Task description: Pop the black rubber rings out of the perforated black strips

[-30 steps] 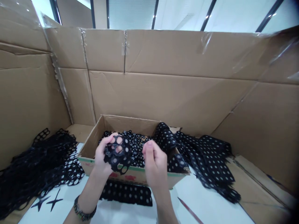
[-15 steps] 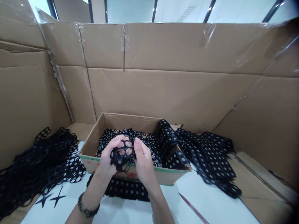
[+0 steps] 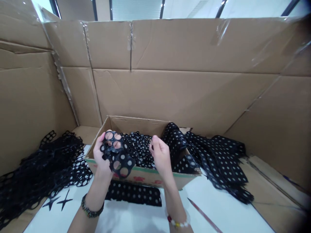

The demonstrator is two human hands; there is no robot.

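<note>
The holed black piece [image 3: 116,157] partly hides the left hand [image 3: 100,159], and the reddish stick [image 3: 204,214] is cut off below.

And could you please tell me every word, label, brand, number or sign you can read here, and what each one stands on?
None can be read.
Front of the small cardboard box: red marks, too blurred to tell whether they are lettering or pictures.
Tall cardboard walls: no lettering that I can make out.
Black dotted material: pale dots, no legible text.
</note>
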